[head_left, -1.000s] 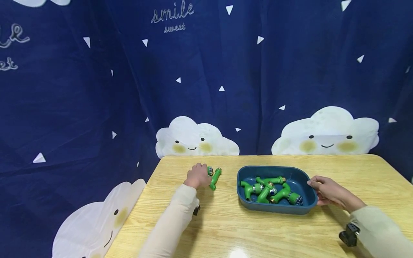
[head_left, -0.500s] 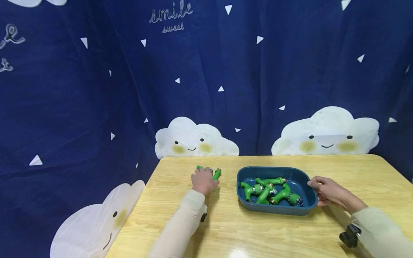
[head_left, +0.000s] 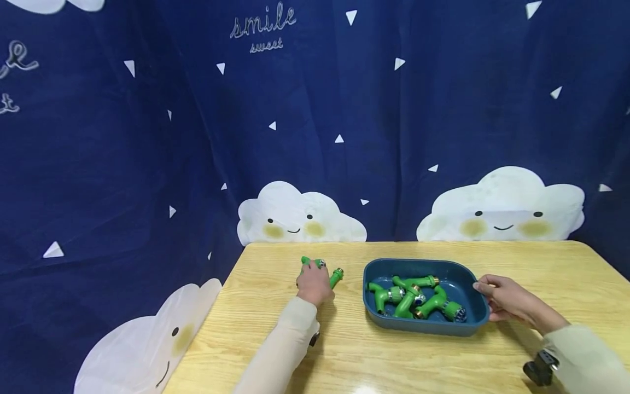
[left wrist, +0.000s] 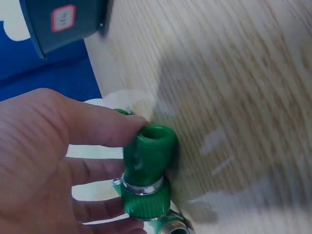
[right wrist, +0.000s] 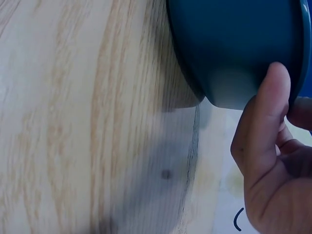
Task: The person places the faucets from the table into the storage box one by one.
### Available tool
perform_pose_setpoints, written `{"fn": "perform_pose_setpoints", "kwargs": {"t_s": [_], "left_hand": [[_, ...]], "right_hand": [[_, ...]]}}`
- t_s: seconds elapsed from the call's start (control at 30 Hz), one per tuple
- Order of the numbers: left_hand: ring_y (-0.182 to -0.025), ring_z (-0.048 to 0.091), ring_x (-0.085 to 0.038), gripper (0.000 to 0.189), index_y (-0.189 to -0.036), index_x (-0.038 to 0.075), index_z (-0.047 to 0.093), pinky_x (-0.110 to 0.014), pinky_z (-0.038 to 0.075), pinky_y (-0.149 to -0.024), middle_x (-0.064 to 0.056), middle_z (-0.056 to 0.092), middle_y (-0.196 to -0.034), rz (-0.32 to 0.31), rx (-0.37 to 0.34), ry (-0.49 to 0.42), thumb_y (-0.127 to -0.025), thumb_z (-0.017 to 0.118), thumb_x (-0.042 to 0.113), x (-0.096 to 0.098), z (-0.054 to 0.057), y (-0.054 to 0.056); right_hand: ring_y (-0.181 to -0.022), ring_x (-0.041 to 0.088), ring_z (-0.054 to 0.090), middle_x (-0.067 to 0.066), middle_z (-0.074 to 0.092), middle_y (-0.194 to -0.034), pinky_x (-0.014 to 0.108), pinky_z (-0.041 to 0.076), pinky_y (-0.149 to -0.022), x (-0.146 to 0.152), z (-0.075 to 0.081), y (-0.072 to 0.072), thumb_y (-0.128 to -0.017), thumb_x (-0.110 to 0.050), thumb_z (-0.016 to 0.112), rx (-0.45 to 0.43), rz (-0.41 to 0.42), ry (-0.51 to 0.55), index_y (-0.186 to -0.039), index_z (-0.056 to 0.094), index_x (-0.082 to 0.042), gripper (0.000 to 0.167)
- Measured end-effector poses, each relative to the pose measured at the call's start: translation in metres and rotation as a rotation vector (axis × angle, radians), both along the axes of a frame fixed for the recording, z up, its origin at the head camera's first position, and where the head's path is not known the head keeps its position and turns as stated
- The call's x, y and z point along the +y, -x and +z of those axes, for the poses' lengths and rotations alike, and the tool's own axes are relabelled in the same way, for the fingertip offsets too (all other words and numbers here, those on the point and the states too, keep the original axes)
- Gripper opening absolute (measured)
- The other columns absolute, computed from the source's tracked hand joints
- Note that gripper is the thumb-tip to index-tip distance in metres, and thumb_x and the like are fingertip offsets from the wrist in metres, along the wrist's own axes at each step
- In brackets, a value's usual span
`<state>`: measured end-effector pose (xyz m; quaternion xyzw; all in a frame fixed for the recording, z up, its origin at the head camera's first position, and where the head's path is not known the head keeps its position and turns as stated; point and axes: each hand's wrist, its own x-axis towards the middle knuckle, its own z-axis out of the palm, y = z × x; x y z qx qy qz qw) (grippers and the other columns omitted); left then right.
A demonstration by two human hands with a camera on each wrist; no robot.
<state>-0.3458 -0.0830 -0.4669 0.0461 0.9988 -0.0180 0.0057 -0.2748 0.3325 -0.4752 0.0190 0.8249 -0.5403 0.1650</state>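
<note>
On the left part of the table, my left hand (head_left: 314,282) grips a green pipe fitting (left wrist: 148,156). The left wrist view shows the thumb at its open end and the fingers behind its ribbed collar. In the head view, another green fitting (head_left: 337,277) sticks out right of the hand, and a green end with a metal tip (head_left: 320,263) shows beyond the fingers. My right hand (head_left: 512,301) pinches the right rim of a dark blue bin (head_left: 428,326), thumb over the rim and fingers outside. Several green fittings (head_left: 408,299) with brass or chrome ends lie inside it.
The wooden table (head_left: 394,361) carries the bin right of centre. A dark blue curtain (head_left: 315,98) with printed clouds hangs along the back and left edges. A small red-edged label (left wrist: 63,18) is stuck on the bin's side.
My left hand has shifted a little to the right over the green fittings and closed its fingers around one. The right hand stays at the bin's rim, and the bin's contents look unchanged.
</note>
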Motion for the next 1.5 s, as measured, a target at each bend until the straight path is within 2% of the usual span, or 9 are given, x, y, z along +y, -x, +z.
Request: {"fn": "perform_pose_setpoints", "kwargs": {"t_s": [0.17,0.4,0.67,0.87,1.1,1.37,1.5], "left_hand": [[-0.118,0.052,-0.037,0.050,-0.124,0.008,0.065,-0.048,0.058,-0.076,-0.018,0.050,-0.134,-0.064,0.032,0.025,-0.078,0.077,0.025,-0.003,-0.005,-0.003],[-0.125,0.049,-0.037,0.041,-0.121,0.011,0.068,-0.046,0.059,-0.084,-0.015,0.048,-0.141,-0.118,0.100,0.019,-0.082,0.075,0.021,-0.009,-0.012,-0.002],[-0.118,0.054,-0.035,0.055,-0.132,0.004,0.058,-0.042,0.059,-0.084,-0.017,0.057,-0.129,-0.107,0.089,0.034,-0.083,0.075,0.023,-0.009,-0.010,-0.006],[-0.118,0.056,-0.034,0.051,-0.129,0.012,0.063,-0.043,0.057,-0.089,-0.013,0.059,-0.130,-0.134,0.065,0.084,-0.081,0.076,0.022,-0.012,-0.009,-0.008],[-0.102,0.060,-0.030,0.032,-0.109,0.017,0.070,-0.042,0.057,-0.082,-0.008,0.059,-0.122,-0.174,0.047,0.029,-0.078,0.079,0.018,-0.016,-0.012,-0.005],[-0.111,0.056,-0.032,0.026,-0.105,0.017,0.069,-0.044,0.056,-0.090,-0.009,0.056,-0.126,-0.233,0.059,0.004,-0.081,0.079,0.020,-0.022,-0.011,-0.004],[-0.115,0.054,-0.031,0.028,-0.107,0.019,0.069,-0.045,0.055,-0.091,-0.008,0.055,-0.128,-0.232,0.038,0.003,-0.081,0.079,0.021,-0.022,-0.009,-0.005]], "right_hand": [[-0.058,0.011,0.055,-0.001,0.050,-0.070,0.028,0.054,-0.056,-0.002,0.001,-0.001,-0.108,-0.020,0.037,0.019,-0.005,-0.023,-0.097,0.049,0.002,0.027],[-0.059,0.011,0.056,0.000,0.051,-0.071,0.028,0.056,-0.056,-0.001,0.003,0.002,-0.107,-0.021,0.038,0.035,-0.006,-0.055,-0.098,0.050,0.002,0.028],[-0.058,0.011,0.058,0.000,0.054,-0.071,0.029,0.056,-0.055,-0.003,0.003,0.002,-0.107,-0.020,0.038,0.033,-0.025,-0.048,-0.099,0.051,0.002,0.027],[-0.059,0.012,0.059,-0.001,0.053,-0.071,0.029,0.056,-0.055,-0.003,0.002,0.001,-0.107,-0.019,0.038,0.019,-0.038,-0.055,-0.100,0.051,0.002,0.026],[-0.059,0.012,0.058,-0.001,0.049,-0.071,0.029,0.055,-0.055,-0.003,0.003,0.000,-0.107,-0.017,0.037,0.023,-0.035,-0.054,-0.099,0.051,0.002,0.025],[-0.059,0.012,0.057,-0.001,0.049,-0.071,0.029,0.056,-0.056,-0.004,0.004,-0.001,-0.107,-0.017,0.037,0.025,-0.038,-0.039,-0.097,0.051,0.002,0.025],[-0.059,0.011,0.056,-0.001,0.049,-0.071,0.029,0.056,-0.057,-0.004,0.003,0.000,-0.107,-0.017,0.037,0.023,-0.032,-0.039,-0.097,0.051,0.001,0.025]]}}
